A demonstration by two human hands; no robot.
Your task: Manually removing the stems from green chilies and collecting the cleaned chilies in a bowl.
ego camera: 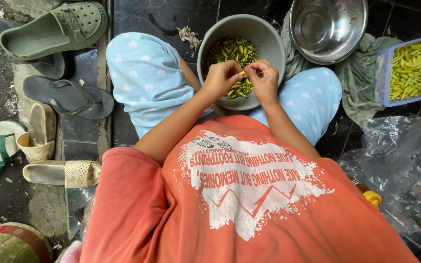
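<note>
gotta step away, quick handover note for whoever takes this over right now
Left hand and right hand pinch one small green chili between them, over the grey bowl.
Grey bowl: partly filled with green chili pieces.
Blue tray on the right: many whole yellow-green chilies, untouched.
Steel bowl behind: looks empty.
Done: the share in the grey bowl. Left: the tray.

An empty steel bowl [328, 28] sat on a grey-green cloth [361, 78]. Right of that bowl stood a blue tray [383, 78] of yellow-green chillies [417, 65]; below the tray lay crumpled clear plastic [400, 160]. Far left of the bowl, green sandals [54, 29], grey flip-flops [69, 97] and beige slippers [62, 173] lay scattered on the dark floor [137, 14].
</note>
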